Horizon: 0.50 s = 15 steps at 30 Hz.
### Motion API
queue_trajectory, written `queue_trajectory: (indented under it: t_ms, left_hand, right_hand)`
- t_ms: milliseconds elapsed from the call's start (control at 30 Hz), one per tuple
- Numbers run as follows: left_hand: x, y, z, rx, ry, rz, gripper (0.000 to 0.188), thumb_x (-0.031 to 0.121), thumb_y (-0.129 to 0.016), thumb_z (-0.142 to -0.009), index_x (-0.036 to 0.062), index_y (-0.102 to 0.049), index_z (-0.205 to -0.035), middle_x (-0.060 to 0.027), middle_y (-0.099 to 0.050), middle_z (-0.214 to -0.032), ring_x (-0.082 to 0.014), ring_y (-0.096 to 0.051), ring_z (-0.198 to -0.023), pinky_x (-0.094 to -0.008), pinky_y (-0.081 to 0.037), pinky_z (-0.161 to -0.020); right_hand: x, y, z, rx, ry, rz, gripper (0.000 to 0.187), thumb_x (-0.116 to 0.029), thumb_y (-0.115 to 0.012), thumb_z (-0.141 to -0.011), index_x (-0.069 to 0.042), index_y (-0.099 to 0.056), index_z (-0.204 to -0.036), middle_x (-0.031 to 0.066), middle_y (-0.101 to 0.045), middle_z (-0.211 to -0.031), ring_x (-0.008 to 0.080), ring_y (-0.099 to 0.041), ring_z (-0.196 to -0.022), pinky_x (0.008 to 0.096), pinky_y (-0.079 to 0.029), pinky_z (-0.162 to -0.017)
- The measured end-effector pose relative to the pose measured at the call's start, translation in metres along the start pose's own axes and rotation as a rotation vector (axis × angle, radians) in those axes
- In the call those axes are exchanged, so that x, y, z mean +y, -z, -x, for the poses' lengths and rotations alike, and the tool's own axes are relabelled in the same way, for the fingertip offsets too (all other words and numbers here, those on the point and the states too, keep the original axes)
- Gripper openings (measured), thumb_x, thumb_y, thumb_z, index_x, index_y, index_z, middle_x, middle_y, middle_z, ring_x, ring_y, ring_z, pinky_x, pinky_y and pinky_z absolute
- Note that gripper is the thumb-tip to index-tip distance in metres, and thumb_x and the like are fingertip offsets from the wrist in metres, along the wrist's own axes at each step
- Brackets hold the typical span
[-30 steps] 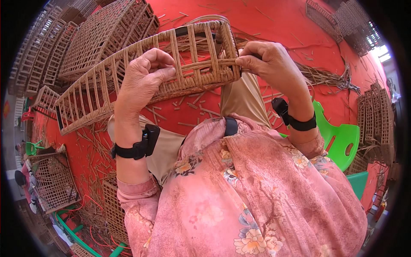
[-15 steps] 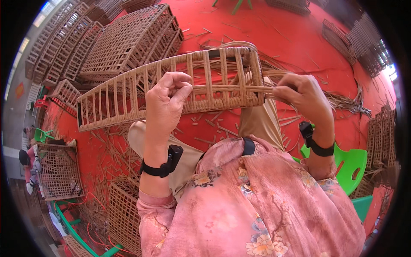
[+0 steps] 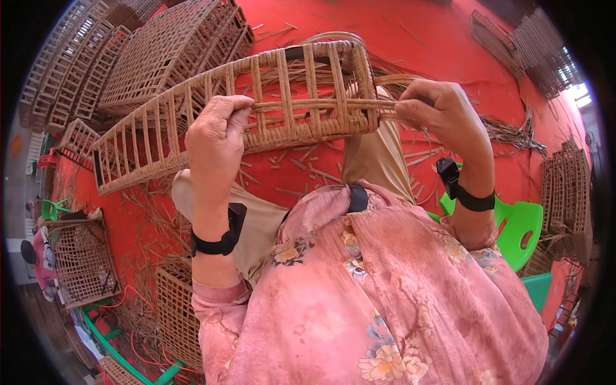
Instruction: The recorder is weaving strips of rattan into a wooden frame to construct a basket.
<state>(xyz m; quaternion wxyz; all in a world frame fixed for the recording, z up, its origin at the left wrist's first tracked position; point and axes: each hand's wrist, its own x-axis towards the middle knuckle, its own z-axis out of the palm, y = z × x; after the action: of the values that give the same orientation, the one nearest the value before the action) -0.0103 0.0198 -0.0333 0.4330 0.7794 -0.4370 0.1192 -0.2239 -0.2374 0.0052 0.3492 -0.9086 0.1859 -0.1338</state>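
A long brown wicker basket (image 3: 314, 132) with open, widely spaced uprights lies slantwise across my front, its broad end to the right. A flat wicker strand (image 3: 295, 103) runs lengthwise across the uprights on its near side. My left hand (image 3: 217, 135) is closed in a pinch on the strand at the basket's middle, thumb against the fingers. Just beyond the right end, my right hand (image 3: 441, 112) pinches the same strand, with loose lengths trailing beside it. The exact fingertip contact is partly hidden.
Stacked wicker baskets (image 3: 170, 54) stand far left, more baskets (image 3: 564, 192) at the right. Loose strands (image 3: 513, 135) and cut scraps litter the red floor covering (image 3: 423, 38). A green plastic chair (image 3: 523, 231) is beside me. Another person (image 3: 43, 256) is at the far left.
The whole view has shifted, so the basket and both hands appear higher and farther left. My left fingers have closed more tightly together; the right hand still grips the strand.
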Motion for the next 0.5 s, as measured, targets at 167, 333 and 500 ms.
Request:
queue_trajectory:
  t_ms: [167, 333, 500]
  left_hand:
    - [0.0029, -0.0015, 0.0027, -0.012, 0.035, -0.018, 0.009, 0.002, -0.069, -0.093, 0.0024, -0.071, -0.102, -0.0063, -0.071, -0.088, -0.0111, -0.063, -0.076, -0.0263, -0.050, -0.071]
    - [0.0026, -0.0018, 0.0028, 0.003, 0.023, -0.032, 0.009, 0.003, -0.068, -0.093, 0.0027, -0.071, -0.102, -0.0064, -0.071, -0.088, -0.0113, -0.063, -0.076, -0.0264, -0.050, -0.071]
    - [0.0030, -0.0005, 0.0034, 0.013, -0.019, -0.109, 0.010, 0.003, -0.068, -0.093, 0.0035, -0.071, -0.103, -0.0082, -0.069, -0.090, -0.0161, -0.065, -0.079, -0.0283, -0.051, -0.072]
  right_hand:
    - [0.0009, -0.0023, 0.0013, 0.010, 0.045, -0.024, 0.020, -0.017, -0.068, -0.093, 0.002, -0.069, -0.088, -0.0011, -0.058, -0.064, 0.0044, -0.050, -0.060, 0.0238, -0.040, -0.052]
    - [-0.0003, -0.0026, 0.0002, 0.010, -0.006, -0.032, 0.024, -0.020, -0.071, -0.089, 0.003, -0.070, -0.090, 0.0086, -0.063, -0.067, 0.0133, -0.059, -0.060, 0.0314, -0.047, -0.059]
    - [-0.0024, -0.0032, -0.0015, 0.018, -0.002, -0.021, 0.023, -0.020, -0.071, -0.088, 0.003, -0.070, -0.089, 0.0090, -0.062, -0.065, 0.0141, -0.058, -0.058, 0.0321, -0.046, -0.057]
